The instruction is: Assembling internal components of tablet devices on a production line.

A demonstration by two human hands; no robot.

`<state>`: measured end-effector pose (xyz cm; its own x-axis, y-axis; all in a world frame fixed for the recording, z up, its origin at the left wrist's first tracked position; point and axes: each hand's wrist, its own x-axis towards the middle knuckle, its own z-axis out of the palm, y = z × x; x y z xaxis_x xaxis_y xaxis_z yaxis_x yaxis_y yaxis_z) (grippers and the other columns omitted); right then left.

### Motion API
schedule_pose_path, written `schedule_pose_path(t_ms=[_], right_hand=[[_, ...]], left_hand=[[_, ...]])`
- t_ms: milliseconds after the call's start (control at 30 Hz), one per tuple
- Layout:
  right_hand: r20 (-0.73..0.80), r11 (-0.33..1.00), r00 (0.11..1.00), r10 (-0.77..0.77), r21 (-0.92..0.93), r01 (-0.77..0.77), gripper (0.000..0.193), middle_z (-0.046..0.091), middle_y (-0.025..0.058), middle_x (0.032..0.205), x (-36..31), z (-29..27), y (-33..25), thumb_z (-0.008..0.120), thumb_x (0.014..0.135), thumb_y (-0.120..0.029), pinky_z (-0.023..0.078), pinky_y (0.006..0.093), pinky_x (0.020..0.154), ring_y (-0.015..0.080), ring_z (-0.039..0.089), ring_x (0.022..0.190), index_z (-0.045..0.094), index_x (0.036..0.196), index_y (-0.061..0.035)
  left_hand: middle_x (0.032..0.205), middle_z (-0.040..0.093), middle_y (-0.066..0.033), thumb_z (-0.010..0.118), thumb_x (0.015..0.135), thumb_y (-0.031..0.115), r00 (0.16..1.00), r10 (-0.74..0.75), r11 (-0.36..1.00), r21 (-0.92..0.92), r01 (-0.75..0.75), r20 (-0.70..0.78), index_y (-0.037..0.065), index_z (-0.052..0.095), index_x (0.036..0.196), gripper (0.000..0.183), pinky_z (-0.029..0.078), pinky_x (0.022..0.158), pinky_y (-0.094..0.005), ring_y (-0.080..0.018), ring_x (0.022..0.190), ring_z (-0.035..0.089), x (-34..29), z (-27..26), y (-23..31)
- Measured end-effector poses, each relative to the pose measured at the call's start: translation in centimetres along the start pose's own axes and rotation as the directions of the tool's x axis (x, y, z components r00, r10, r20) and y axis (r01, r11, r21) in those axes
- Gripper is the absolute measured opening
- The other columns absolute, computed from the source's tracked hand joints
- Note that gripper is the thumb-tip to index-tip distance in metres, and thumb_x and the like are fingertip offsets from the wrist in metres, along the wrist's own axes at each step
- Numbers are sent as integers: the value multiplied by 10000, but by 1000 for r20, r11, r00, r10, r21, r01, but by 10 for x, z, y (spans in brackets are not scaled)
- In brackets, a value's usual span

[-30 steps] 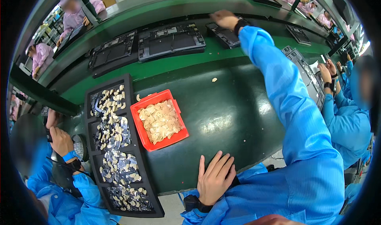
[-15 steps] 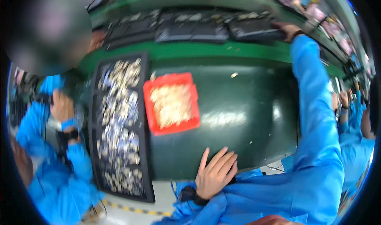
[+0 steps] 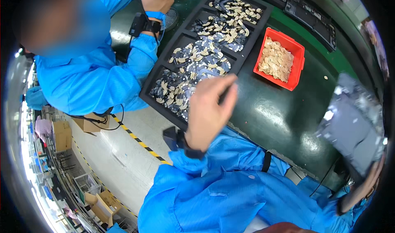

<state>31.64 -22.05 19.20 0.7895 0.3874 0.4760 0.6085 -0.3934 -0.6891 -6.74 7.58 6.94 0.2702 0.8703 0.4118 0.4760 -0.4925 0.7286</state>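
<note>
At the right edge, my right hand [image 3: 371, 176] grips the lower end of a dark grey flat laptop casing part [image 3: 356, 124], tilted upright and blurred by motion. My left hand [image 3: 210, 111] hovers over the near right edge of a long black compartment tray [image 3: 252, 44]. Its thumb and forefinger stand apart, while the other fingers are curled and partly hidden. Many small dark pieces with cream strips [image 3: 201, 54] fill the tray. A red bin [image 3: 293, 81] of beige flakes [image 3: 275, 60] sits to the tray's right on the dark green table [image 3: 267, 109].
Across the tray at left, a person in a blue smock [image 3: 94, 78] holds something dark. Black laptop casings [image 3: 310, 19] lie along the green strip at the back. Cardboard boxes [image 3: 61, 136] and a striped floor line [image 3: 142, 144] show at lower left.
My view has turned left. My right hand has come back from the row of casings, now with a casing part in it. My left hand has lifted off the table and moved to the tray.
</note>
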Motion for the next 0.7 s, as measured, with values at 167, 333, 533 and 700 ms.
schedule_pose_path(t_ms=[167,333,533,700], right_hand=[[244,852,923,297,368,-371,535,524,129,1580,-87,83,33,566,1110,-278,333,347,1220,220,487,1435,515,1552,18],[390,890,901,191,318,-326,502,567,147,1510,-95,107,69,550,1135,-258,390,316,1150,186,533,1349,484,1571,-17],[192,971,974,122,179,-157,487,591,165,1483,-89,102,63,616,1093,-173,450,352,1076,219,550,1365,510,1552,-47],[174,933,985,-6,356,-57,399,639,145,1420,-99,122,16,615,1058,-65,444,354,1067,234,581,1320,579,1445,22]], left_hand=[[1105,751,-235,825,867,170,995,96,957,271,-101,30,-21,737,1208,401,561,924,-472,-449,1037,709,49,1,-46],[1050,767,-239,846,851,223,983,87,922,360,-141,162,-2,813,1049,301,579,892,-448,-417,978,739,79,9,-80],[955,767,-235,750,925,142,988,133,904,399,-152,74,19,812,1033,176,596,827,-443,-405,903,753,82,-4,-70],[922,796,-197,773,943,130,987,121,943,324,-82,-102,-19,798,1083,206,593,745,-346,-263,802,788,90,-38,-58]])
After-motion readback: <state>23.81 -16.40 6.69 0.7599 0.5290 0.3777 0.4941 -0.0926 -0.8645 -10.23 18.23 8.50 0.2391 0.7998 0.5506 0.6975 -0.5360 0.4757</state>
